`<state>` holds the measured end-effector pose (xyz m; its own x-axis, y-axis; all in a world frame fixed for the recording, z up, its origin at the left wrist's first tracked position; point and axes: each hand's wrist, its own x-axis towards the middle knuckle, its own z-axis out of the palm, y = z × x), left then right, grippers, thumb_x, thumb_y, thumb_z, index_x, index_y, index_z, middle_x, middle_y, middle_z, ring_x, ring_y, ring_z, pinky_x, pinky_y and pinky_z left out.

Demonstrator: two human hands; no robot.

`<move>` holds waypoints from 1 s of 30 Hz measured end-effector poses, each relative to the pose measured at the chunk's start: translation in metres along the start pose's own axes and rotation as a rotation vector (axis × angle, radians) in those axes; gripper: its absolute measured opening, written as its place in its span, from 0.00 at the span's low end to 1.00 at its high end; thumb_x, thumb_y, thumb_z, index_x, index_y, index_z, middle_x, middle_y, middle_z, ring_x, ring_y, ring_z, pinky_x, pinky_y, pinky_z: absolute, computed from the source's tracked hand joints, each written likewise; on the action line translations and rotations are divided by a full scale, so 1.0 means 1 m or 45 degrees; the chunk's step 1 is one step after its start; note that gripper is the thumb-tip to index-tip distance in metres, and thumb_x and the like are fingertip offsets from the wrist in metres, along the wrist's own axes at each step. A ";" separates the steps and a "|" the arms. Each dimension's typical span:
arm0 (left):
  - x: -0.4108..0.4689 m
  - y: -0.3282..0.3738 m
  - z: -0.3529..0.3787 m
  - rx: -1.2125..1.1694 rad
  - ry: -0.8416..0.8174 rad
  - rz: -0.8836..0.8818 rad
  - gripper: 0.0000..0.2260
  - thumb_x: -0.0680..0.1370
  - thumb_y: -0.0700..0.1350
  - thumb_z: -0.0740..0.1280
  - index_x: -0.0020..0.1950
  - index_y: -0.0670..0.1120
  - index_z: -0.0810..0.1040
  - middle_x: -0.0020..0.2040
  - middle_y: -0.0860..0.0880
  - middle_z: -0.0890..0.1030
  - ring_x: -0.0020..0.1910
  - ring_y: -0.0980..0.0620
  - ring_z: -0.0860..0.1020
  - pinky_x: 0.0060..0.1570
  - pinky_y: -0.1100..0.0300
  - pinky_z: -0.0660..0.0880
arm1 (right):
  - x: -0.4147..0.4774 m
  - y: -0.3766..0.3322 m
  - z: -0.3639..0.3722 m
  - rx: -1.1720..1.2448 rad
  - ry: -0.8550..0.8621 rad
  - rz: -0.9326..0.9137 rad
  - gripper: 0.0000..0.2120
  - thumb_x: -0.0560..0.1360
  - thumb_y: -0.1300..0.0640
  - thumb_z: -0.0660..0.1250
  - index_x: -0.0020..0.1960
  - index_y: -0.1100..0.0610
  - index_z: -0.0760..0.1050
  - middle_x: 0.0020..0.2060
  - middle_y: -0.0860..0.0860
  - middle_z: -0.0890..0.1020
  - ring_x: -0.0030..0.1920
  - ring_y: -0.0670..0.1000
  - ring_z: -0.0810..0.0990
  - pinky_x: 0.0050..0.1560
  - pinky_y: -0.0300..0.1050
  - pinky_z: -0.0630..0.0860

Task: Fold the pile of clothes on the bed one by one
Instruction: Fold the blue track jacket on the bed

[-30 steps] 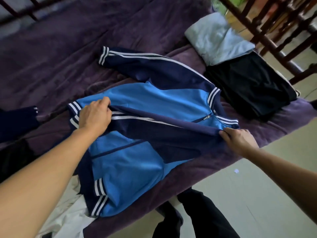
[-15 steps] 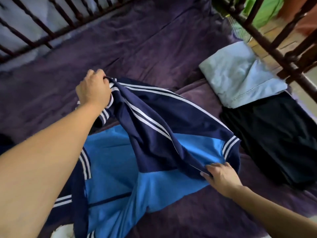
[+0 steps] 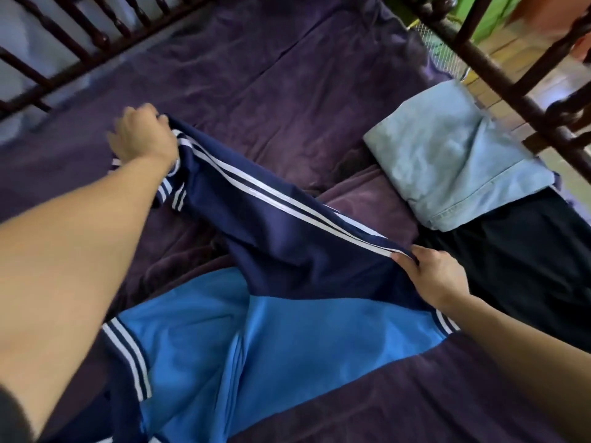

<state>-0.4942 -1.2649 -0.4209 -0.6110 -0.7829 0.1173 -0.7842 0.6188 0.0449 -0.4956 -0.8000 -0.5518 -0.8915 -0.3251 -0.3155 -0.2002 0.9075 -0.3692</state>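
Note:
A blue and navy track jacket with white stripes lies on the purple bed cover. Its navy sleeve is stretched out between my hands. My left hand grips the striped cuff end at the upper left. My right hand pinches the sleeve's striped edge near the shoulder, at the right. The light blue body of the jacket lies flat below the sleeve.
A folded pale blue garment lies on a folded black garment at the right of the bed. A dark wooden bed rail runs behind them, and another rail crosses the top left.
Both hands have pulled the navy sleeve out straighter and farther from me. My right hand has moved up along the striped edge, away from the collar.

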 end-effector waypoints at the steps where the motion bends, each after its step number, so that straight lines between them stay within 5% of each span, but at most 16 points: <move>1: 0.003 0.005 0.016 0.022 -0.066 -0.029 0.15 0.81 0.48 0.58 0.62 0.43 0.75 0.64 0.36 0.72 0.65 0.35 0.69 0.63 0.41 0.64 | 0.005 0.001 0.006 -0.045 -0.002 0.026 0.20 0.77 0.37 0.59 0.44 0.53 0.76 0.37 0.54 0.81 0.43 0.62 0.79 0.38 0.49 0.72; 6: -0.028 -0.001 0.111 0.108 -0.562 -0.168 0.23 0.76 0.53 0.65 0.69 0.46 0.69 0.71 0.41 0.66 0.69 0.39 0.65 0.66 0.43 0.63 | 0.011 0.012 0.024 -0.087 -0.001 0.149 0.18 0.75 0.37 0.62 0.54 0.50 0.76 0.43 0.58 0.83 0.47 0.62 0.80 0.41 0.50 0.70; 13: -0.089 -0.019 0.197 -0.956 -0.683 -0.855 0.29 0.70 0.48 0.75 0.66 0.38 0.69 0.64 0.42 0.75 0.59 0.44 0.75 0.53 0.57 0.71 | 0.019 0.019 0.040 -0.051 -0.029 0.148 0.17 0.75 0.39 0.62 0.51 0.52 0.76 0.40 0.60 0.82 0.44 0.65 0.80 0.39 0.50 0.71; 16: -0.096 -0.030 0.205 -0.916 -0.599 -0.828 0.21 0.67 0.43 0.74 0.57 0.38 0.75 0.56 0.40 0.80 0.48 0.46 0.78 0.44 0.58 0.73 | 0.023 0.018 0.044 -0.097 -0.019 0.177 0.20 0.75 0.37 0.60 0.52 0.53 0.76 0.41 0.62 0.82 0.44 0.66 0.80 0.42 0.53 0.74; 21: -0.140 -0.074 0.184 -0.599 -0.450 -0.770 0.21 0.70 0.52 0.74 0.58 0.43 0.75 0.56 0.42 0.80 0.54 0.41 0.78 0.50 0.56 0.72 | 0.014 0.004 0.044 -0.145 0.037 0.241 0.19 0.77 0.41 0.61 0.56 0.56 0.75 0.45 0.63 0.81 0.46 0.67 0.79 0.44 0.55 0.74; 25: -0.204 -0.096 0.147 -0.634 -0.227 -0.473 0.12 0.73 0.49 0.71 0.49 0.42 0.76 0.45 0.41 0.80 0.47 0.40 0.78 0.46 0.52 0.71 | -0.010 -0.019 0.039 -0.215 0.234 -0.153 0.18 0.75 0.52 0.68 0.62 0.56 0.73 0.56 0.58 0.77 0.56 0.64 0.73 0.53 0.60 0.70; 27: -0.252 -0.112 0.126 -0.586 -0.274 -0.244 0.10 0.74 0.48 0.71 0.40 0.43 0.74 0.39 0.43 0.77 0.40 0.41 0.76 0.41 0.50 0.71 | -0.029 -0.042 0.041 -0.182 0.258 -0.417 0.19 0.72 0.53 0.68 0.62 0.56 0.74 0.59 0.55 0.76 0.58 0.61 0.73 0.53 0.58 0.69; 30: -0.336 -0.141 0.098 -0.450 -0.470 0.035 0.16 0.71 0.50 0.74 0.32 0.45 0.70 0.33 0.49 0.72 0.35 0.45 0.74 0.33 0.52 0.71 | -0.066 -0.095 0.061 -0.024 0.040 -0.732 0.09 0.72 0.60 0.70 0.51 0.56 0.80 0.46 0.52 0.81 0.47 0.59 0.80 0.40 0.52 0.76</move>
<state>-0.1883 -1.0953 -0.5638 -0.6784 -0.6970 -0.2321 -0.7218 0.5735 0.3874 -0.3932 -0.8813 -0.5491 -0.6489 -0.7597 -0.0428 -0.6630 0.5921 -0.4582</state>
